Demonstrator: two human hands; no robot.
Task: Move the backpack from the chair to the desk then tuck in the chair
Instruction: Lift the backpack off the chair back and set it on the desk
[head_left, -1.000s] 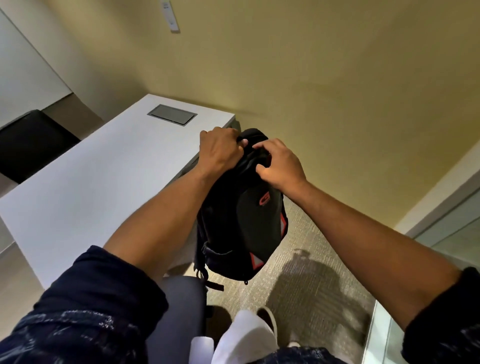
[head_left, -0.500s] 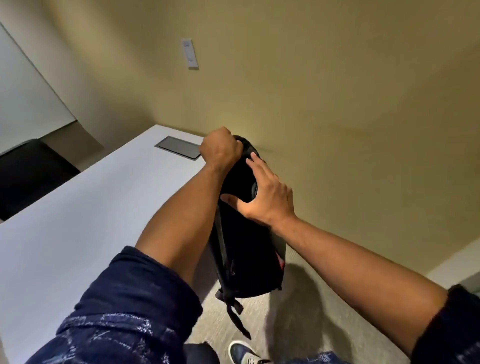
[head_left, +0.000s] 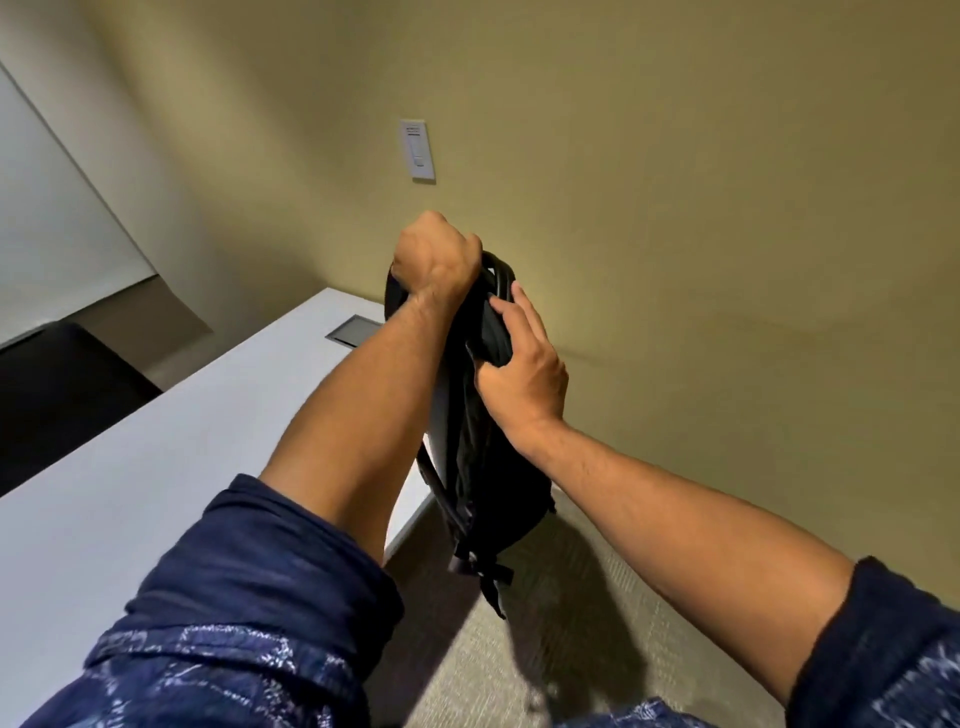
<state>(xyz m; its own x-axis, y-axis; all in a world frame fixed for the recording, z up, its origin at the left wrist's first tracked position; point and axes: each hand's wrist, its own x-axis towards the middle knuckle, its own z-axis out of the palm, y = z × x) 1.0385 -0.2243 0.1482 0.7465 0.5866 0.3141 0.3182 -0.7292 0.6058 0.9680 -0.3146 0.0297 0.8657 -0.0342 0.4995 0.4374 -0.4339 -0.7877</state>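
A black backpack (head_left: 491, 483) hangs in the air beside the right end of the white desk (head_left: 156, 467), its loose straps dangling over the carpet. My left hand (head_left: 434, 257) is clenched on the top of the pack. My right hand (head_left: 519, 369) grips its upper right side, fingers wrapped over the fabric. The bottom of the pack hangs near the level of the desk's edge. The chair that held it is out of view.
A grey cable hatch (head_left: 353, 331) is set into the desk's far end. A black chair (head_left: 57, 395) stands beyond the desk at left. A beige wall with a white switch plate (head_left: 417, 156) rises close ahead. Carpet (head_left: 571, 649) lies below right.
The backpack has risen from beside the chair to desk height. My right hand went from its top to a flat touch, then to a grip on its side. The chair dropped out of view.
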